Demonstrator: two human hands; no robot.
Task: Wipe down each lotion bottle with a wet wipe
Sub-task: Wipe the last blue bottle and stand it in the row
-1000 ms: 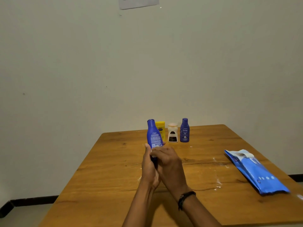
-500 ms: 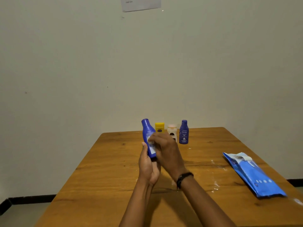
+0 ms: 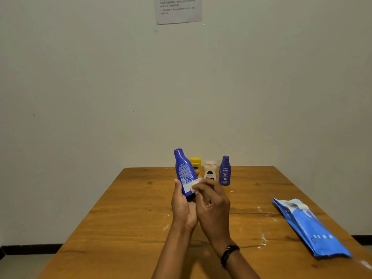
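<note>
Above the middle of the table (image 3: 130, 208), the left hand (image 3: 183, 206) grips a blue bottle (image 3: 184, 174) by its base, leaning left, small print facing us. The right hand (image 3: 213, 204) pinches a wipe (image 3: 196, 184) against its label. At the far edge stand a yellow bottle (image 3: 195, 165), a white bottle (image 3: 210, 171) and a small blue bottle (image 3: 225, 171) marked NIVEA. A pack of wipes (image 3: 310, 226) lies by the right edge.
</note>
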